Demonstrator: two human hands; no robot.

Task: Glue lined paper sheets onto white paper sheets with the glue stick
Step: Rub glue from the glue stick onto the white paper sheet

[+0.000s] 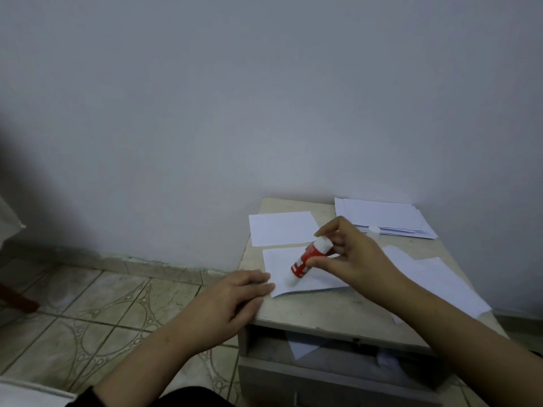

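Over small pale stone-topped desk (308, 312): right hand (349, 254) raised, thumb and fingers pinching red cylindrical glue stick (308, 259), grip closed round its barrel. Long axis tilted, white knob end up and toward wall, glue tip down-left, touching flat rectangular lined paper sheet (282, 265). Left hand (235, 298) flat, palm down, fingers straight, grip open, pressing sheet's near-left corner. Plain white sheet (280, 230) just behind; thin white stack (388, 217) at far right.
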